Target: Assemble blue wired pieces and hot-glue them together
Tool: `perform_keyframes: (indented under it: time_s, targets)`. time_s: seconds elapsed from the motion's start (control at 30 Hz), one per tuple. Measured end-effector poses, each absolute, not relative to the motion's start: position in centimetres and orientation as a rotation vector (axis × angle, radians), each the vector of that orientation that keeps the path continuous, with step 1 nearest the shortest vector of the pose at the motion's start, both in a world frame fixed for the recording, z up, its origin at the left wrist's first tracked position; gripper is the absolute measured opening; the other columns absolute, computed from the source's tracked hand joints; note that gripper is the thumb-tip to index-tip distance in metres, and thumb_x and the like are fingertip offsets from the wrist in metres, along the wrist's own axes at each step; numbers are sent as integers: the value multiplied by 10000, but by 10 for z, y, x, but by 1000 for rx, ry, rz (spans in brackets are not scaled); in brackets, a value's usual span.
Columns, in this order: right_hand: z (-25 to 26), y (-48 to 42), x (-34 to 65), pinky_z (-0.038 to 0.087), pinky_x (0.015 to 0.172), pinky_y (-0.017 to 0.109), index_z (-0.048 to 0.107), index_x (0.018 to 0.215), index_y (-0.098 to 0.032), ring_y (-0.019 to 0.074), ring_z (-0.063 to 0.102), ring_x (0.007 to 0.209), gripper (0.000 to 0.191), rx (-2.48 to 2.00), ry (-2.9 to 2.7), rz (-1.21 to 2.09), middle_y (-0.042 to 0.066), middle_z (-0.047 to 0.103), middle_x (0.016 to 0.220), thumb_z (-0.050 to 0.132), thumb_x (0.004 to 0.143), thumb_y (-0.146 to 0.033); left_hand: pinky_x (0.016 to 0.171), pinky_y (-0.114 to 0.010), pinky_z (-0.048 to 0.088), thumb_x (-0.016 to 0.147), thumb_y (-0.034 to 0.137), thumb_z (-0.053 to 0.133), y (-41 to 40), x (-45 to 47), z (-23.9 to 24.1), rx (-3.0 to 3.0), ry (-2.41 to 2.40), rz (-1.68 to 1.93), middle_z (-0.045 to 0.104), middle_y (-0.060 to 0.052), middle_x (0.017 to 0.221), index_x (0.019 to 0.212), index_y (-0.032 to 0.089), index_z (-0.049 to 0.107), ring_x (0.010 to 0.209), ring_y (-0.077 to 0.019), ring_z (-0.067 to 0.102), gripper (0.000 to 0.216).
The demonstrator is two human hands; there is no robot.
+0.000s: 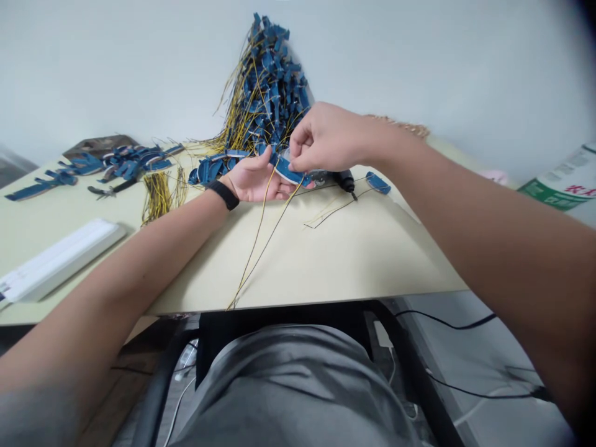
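Note:
A curved blue piece [288, 171] with a pale edge lies over the fingers of my left hand [258, 177], which is palm up with the fingers curled beneath it. Thin yellow and black wires [261, 239] run from this piece down to the table's front edge. My right hand [321, 139] comes from above, its thumb and forefinger pinched together at the piece's upper side. Whatever lies between those fingertips is too small to make out. Just behind both hands rises a tall heap of similar blue pieces [274, 81] with yellow wires hanging off it.
Loose blue pieces [125, 162] and black-handled pliers [114, 188] lie at the left. Nearer are a yellow wire bundle [157, 195] and a white power strip [60, 257]. A black tool [345, 180] and a small blue piece [378, 183] sit right of my hands on the table [326, 267].

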State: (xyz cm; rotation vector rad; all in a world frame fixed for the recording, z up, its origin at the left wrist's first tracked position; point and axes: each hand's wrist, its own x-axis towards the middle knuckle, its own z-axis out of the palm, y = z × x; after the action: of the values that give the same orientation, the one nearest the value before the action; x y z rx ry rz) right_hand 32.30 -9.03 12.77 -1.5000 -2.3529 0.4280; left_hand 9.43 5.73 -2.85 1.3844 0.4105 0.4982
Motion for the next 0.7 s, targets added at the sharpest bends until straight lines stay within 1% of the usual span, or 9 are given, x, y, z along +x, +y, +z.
perform_keyframes:
  time_s: [0.13, 0.2, 0.27, 0.33, 0.4, 0.43, 0.5, 0.57, 0.7]
  targets:
    - [129, -92, 325, 494, 774, 436, 775, 774, -279, 288, 663, 821, 166, -1550, -2348, 412, 54, 718, 742, 933, 816, -301, 1150, -528, 630, 1173, 1031, 547, 58, 96, -25, 1379, 450, 439, 949, -289, 1460, 1373, 173, 937, 1194, -342, 864, 964]
    - [128, -93, 329, 502, 789, 440, 783, 793, -270, 289, 669, 836, 149, -1604, -2333, 380, 59, 714, 763, 928, 824, -281, 1211, -562, 636, 1121, 1075, 646, 60, 94, -19, 1386, 431, 415, 956, -274, 1456, 1281, 197, 925, 1276, -369, 872, 934]
    - [127, -95, 336, 521, 809, 443, 808, 836, -269, 307, 694, 888, 143, -1670, -2323, 333, 69, 723, 798, 946, 852, -302, 1232, -568, 653, 1002, 1070, 856, 61, 87, -8, 1417, 387, 405, 969, -236, 1447, 1204, 231, 897, 1367, -401, 870, 864]
    - [127, -98, 347, 536, 821, 444, 830, 870, -268, 320, 708, 923, 161, -1760, -2310, 296, 78, 735, 832, 979, 879, -330, 1272, -558, 652, 983, 988, 969, 57, 77, 5, 1482, 390, 400, 949, -205, 1558, 1364, 225, 895, 1468, -410, 843, 855]
    - [127, -105, 360, 534, 811, 439, 838, 875, -261, 306, 697, 903, 177, -1871, -2292, 272, 81, 738, 841, 998, 911, -329, 1276, -551, 655, 1112, 939, 880, 47, 64, 19, 1575, 485, 399, 899, -213, 1680, 1566, 188, 870, 1521, -414, 812, 878]
    - [126, -110, 367, 526, 799, 431, 833, 868, -253, 287, 682, 878, 184, -1932, -2285, 260, 79, 737, 838, 993, 936, -312, 1293, -562, 648, 1179, 895, 822, 41, 57, 25, 1614, 522, 419, 872, -216, 1730, 1606, 181, 868, 1551, -421, 799, 834]
    - [125, -120, 381, 499, 777, 409, 809, 850, -236, 237, 646, 833, 201, -2039, -2275, 227, 67, 734, 835, 952, 991, -242, 1288, -581, 647, 1242, 819, 764, 28, 42, 31, 1700, 535, 448, 875, -226, 1711, 1584, 165, 912, 1541, -438, 804, 753]
    - [122, -131, 396, 484, 758, 395, 777, 826, -228, 209, 620, 798, 241, -2176, -2241, 209, 56, 722, 820, 912, 1022, -189, 1246, -566, 659, 1237, 793, 787, 17, 30, 30, 1758, 520, 470, 905, -225, 1641, 1528, 168, 956, 1467, -436, 826, 711]
    - [110, -144, 425, 505, 707, 426, 762, 827, -254, 258, 638, 767, 294, -2436, -2145, 237, 76, 719, 814, 946, 1043, -332, 1134, -495, 690, 1193, 814, 845, 6, 15, 14, 1796, 488, 517, 953, -189, 1527, 1458, 215, 997, 1310, -379, 823, 673]
